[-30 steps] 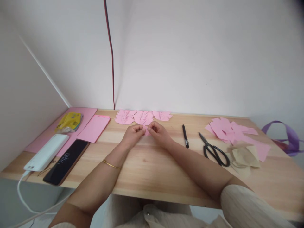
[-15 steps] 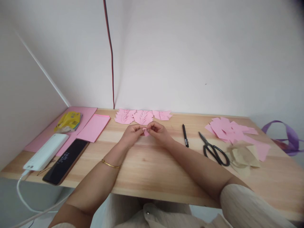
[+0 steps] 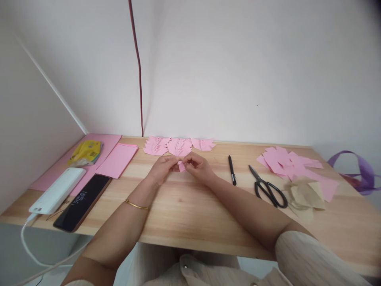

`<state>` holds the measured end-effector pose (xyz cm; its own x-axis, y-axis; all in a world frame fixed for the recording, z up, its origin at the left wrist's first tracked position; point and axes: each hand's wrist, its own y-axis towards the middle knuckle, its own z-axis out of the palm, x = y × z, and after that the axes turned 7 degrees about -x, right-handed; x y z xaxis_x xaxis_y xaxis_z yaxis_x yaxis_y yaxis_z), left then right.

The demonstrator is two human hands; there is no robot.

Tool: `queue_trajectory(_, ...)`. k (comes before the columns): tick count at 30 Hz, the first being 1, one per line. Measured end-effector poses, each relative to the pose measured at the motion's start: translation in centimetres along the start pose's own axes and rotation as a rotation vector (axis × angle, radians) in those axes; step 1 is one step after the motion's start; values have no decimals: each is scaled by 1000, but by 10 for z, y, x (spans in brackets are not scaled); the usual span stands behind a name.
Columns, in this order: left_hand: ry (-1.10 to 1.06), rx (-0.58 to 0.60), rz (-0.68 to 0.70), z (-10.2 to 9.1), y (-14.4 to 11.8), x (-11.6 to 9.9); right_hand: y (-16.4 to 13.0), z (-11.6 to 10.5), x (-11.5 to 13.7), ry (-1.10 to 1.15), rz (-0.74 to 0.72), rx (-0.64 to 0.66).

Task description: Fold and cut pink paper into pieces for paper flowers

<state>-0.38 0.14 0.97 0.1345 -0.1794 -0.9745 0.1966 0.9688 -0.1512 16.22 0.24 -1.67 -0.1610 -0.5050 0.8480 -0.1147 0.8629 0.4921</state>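
Over the worktop (image 3: 190, 214), we hold a small pink paper piece (image 3: 181, 167) between our left hand (image 3: 163, 169) and right hand (image 3: 199, 167), both pinched narrow, presumably to steady it, while the scissors (image 3: 266, 188) lie rightward, apparently within reach.
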Motion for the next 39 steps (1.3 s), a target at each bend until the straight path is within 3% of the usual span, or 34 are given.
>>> queue_trajectory(11, 287, -65, 153, 1, -2, 0, 1, 1, 4, 241, 207, 15)
queue_trajectory(19, 456, -112, 261, 1, -2, -1, 2, 0, 3, 301, 271, 40)
queue_trajectory(33, 524, -94, 338, 4, -4, 3, -1, 2, 1, 189, 192, 50)
queue_trajectory(39, 512, -90, 382, 5, -6, -1, 0, 0, 9, 296, 298, 83)
